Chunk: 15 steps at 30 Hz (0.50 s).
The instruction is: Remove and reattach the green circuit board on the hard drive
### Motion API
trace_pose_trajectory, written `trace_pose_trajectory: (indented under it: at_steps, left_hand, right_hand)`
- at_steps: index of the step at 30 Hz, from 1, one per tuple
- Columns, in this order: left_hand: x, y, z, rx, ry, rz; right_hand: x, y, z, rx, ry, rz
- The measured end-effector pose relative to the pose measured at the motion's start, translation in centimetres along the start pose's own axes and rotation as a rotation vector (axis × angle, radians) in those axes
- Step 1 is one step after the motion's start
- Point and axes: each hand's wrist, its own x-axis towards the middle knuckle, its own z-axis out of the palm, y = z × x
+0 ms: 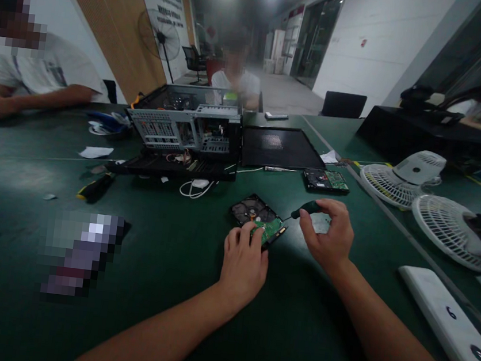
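A black hard drive (pixel 251 209) with a green circuit board lies on the dark green table (pixel 161 264) in front of me. My left hand (pixel 243 262) rests on the drive's near edge, fingers curled over the circuit board and pressing it down. My right hand (pixel 330 232) is closed round the dark green handle of a small screwdriver (pixel 309 208), whose tip points left toward the drive's right corner.
An opened computer case (pixel 188 125) stands beyond, with a black side panel (pixel 279 146) and a second hard drive (pixel 325 180) to its right. White fan parts (pixel 401 178) and a white flat device (pixel 450 320) lie at right. Other people sit round the table.
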Motion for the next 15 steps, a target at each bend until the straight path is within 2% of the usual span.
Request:
trace_pose_trajectory:
  at_steps: [6, 12, 15]
  left_hand:
    - [0.1, -0.1, -0.1, 0.034, -0.022, 0.036]
    - [0.1, -0.2, -0.1, 0.038, -0.016, 0.065]
    - [0.2, -0.2, -0.1, 0.028, -0.014, 0.082]
  right_hand:
    - [0.3, 0.0, -0.1, 0.039, -0.016, -0.025]
    - [-0.6, -0.3, 0.5, 0.178, -0.034, 0.119]
    - [-0.9, -0.2, 0.8, 0.161, 0.011, 0.198]
